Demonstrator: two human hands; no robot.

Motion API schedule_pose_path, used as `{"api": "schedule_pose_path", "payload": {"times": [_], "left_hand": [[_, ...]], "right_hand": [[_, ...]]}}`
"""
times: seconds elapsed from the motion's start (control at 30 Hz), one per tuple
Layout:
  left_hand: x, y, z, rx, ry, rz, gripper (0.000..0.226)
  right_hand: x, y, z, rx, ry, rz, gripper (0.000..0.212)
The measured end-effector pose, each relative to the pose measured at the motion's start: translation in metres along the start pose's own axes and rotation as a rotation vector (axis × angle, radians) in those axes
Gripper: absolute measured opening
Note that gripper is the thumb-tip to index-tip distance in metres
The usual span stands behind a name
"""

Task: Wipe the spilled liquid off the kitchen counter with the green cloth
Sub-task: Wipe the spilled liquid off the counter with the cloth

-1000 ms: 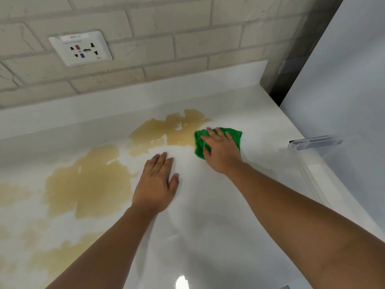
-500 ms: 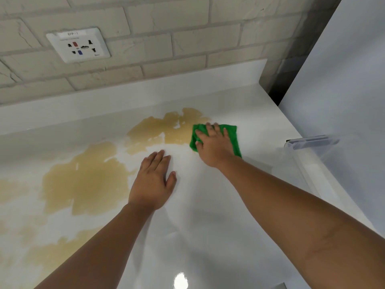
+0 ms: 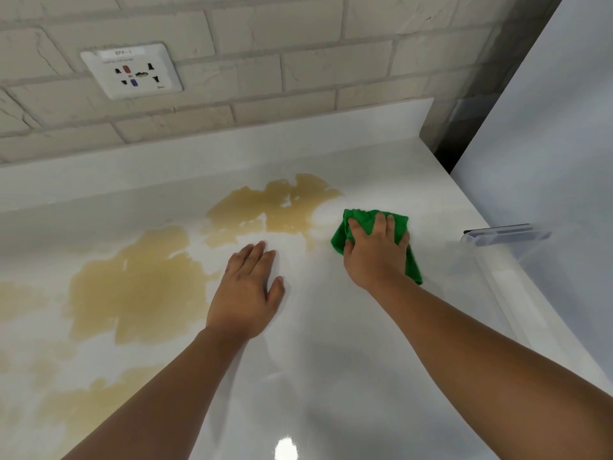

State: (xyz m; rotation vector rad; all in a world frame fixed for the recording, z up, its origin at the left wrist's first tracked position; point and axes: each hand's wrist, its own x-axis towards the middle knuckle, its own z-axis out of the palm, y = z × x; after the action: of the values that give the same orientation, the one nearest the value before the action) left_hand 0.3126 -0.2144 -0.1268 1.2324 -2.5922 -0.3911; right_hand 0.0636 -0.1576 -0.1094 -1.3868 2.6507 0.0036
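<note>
My right hand (image 3: pixel 374 250) presses the bunched green cloth (image 3: pixel 341 235) onto the white counter (image 3: pixel 331 360), just right of the far patch of the tan spilled liquid (image 3: pixel 275 207). The cloth pokes out past my fingers and beside my wrist. A larger tan patch (image 3: pixel 132 283) lies left of my left hand (image 3: pixel 247 290), which rests flat on the counter with fingers together and holds nothing. Fainter tan stains spread toward the near left.
A beige brick wall with a white socket plate (image 3: pixel 131 71) rises behind the counter's backsplash. A tall white appliance side (image 3: pixel 547 144) stands at the right. A clear plastic container with a grey clip (image 3: pixel 504 234) sits at the counter's right edge.
My right hand and the cloth slid right, off the edge of the far tan patch, and the cloth is more bunched. My left hand stayed flat in place.
</note>
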Motion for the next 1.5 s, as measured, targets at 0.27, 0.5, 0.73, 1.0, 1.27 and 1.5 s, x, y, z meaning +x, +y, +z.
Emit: {"api": "schedule_pose_path", "payload": {"times": [0.27,0.5,0.73,1.0,1.27,1.5], "left_hand": [[0.001,-0.004,0.004,0.023,0.013,0.018,0.058],[0.004,-0.004,0.004,0.056,-0.014,0.013,0.06],[0.002,0.0,0.002,0.094,-0.055,0.007,0.065],[0.002,0.001,0.001,0.12,-0.091,-0.009,0.068],[0.003,-0.001,0.003,0.098,-0.07,-0.013,0.066],[0.002,0.0,0.002,0.092,-0.076,-0.011,0.066]], "right_hand": [[0.117,-0.01,-0.033,0.068,-0.163,0.043,0.07],[0.108,-0.05,-0.027,0.101,-0.101,-0.318,0.068],[0.06,-0.011,-0.005,0.084,-0.018,-0.487,0.071],[0.097,-0.047,-0.014,0.025,-0.081,-0.245,0.059],[0.06,-0.041,-0.005,0.152,-0.051,-0.653,0.055],[0.076,0.0,-0.008,0.096,-0.075,-0.44,0.056]]}}
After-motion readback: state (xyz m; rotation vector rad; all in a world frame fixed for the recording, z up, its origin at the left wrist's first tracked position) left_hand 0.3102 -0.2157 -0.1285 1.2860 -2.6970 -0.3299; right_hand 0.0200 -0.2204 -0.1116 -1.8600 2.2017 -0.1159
